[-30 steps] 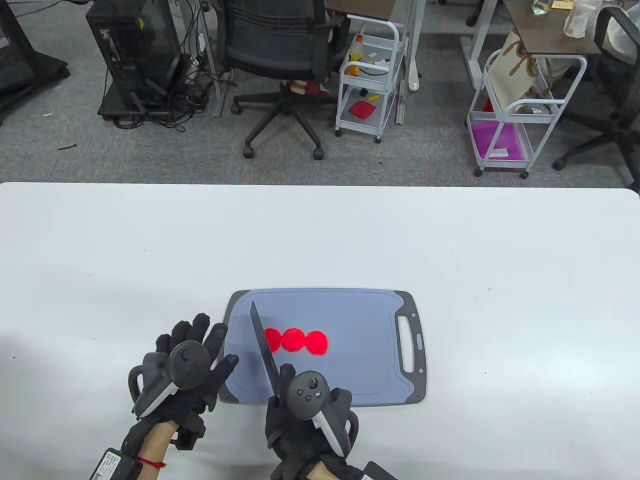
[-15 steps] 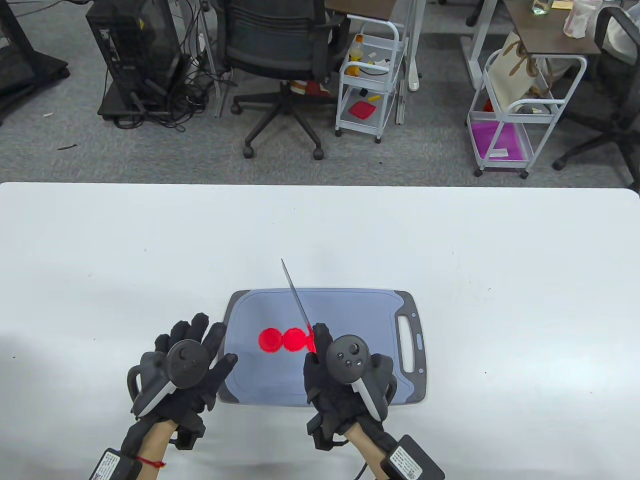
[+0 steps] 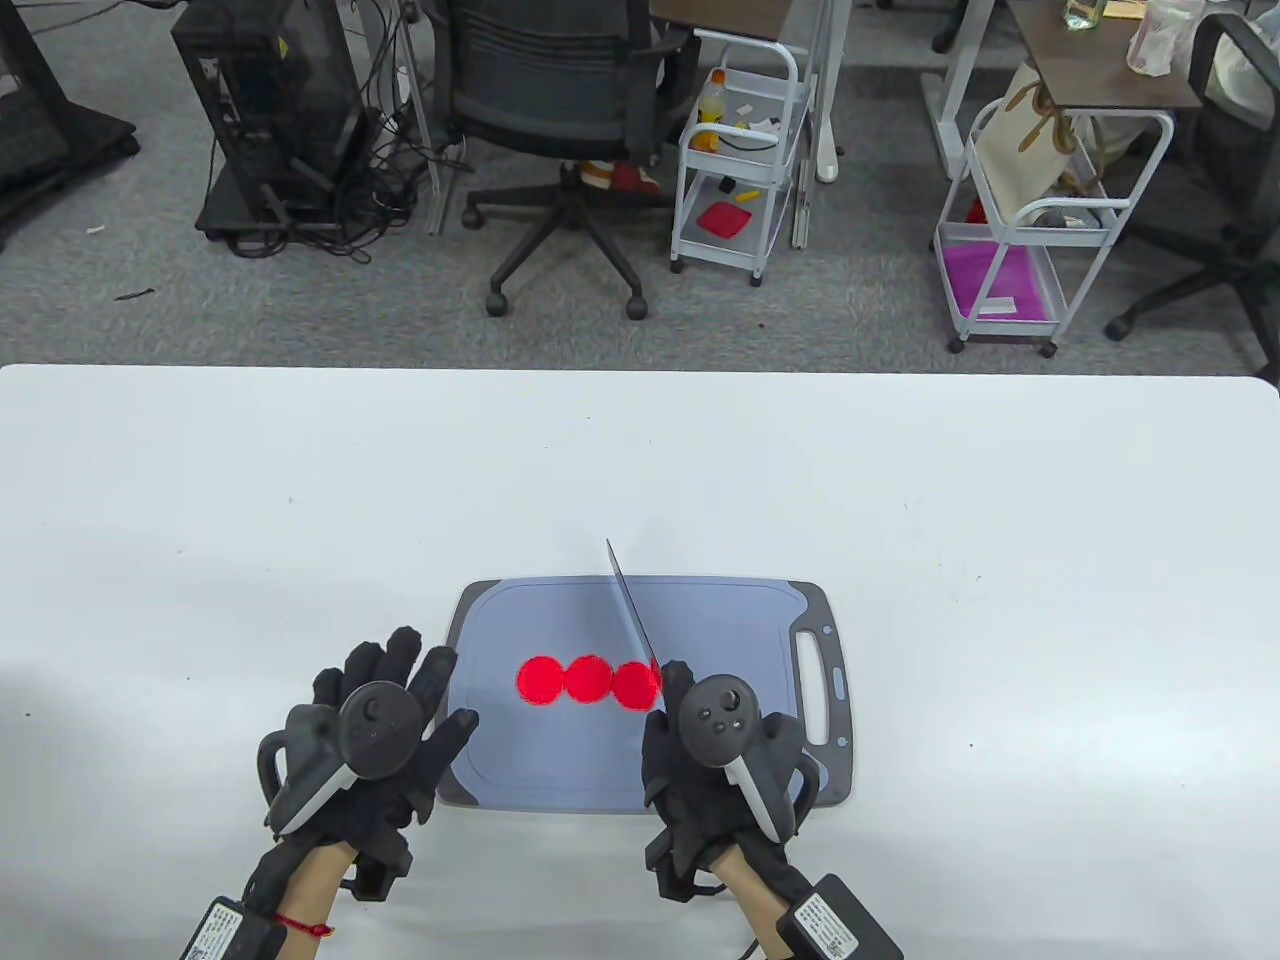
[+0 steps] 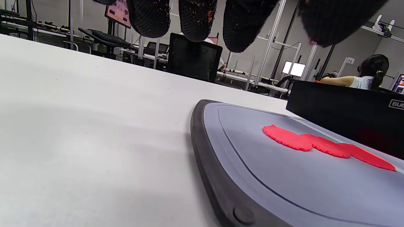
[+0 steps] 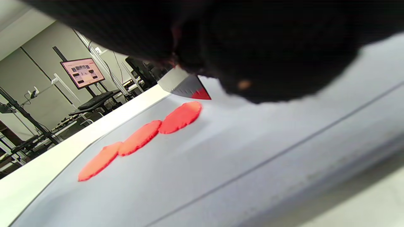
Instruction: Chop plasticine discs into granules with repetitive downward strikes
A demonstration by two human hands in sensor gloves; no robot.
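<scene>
Three flat red plasticine discs lie in a touching row on the grey cutting board; they also show in the left wrist view and the right wrist view. My right hand grips a knife by the handle. The blade points up and away, held above the rightmost disc. The blade's heel shows in the right wrist view. My left hand rests flat, fingers spread, on the table at the board's left edge, holding nothing.
The board has a handle slot on its right end. The white table stretches around it. Beyond its far edge stand an office chair and two white carts.
My right hand moved the knife from the left end of the disc row to the right end, lifting the blade. In the last half second it shifted slightly further right. The left hand stayed put.
</scene>
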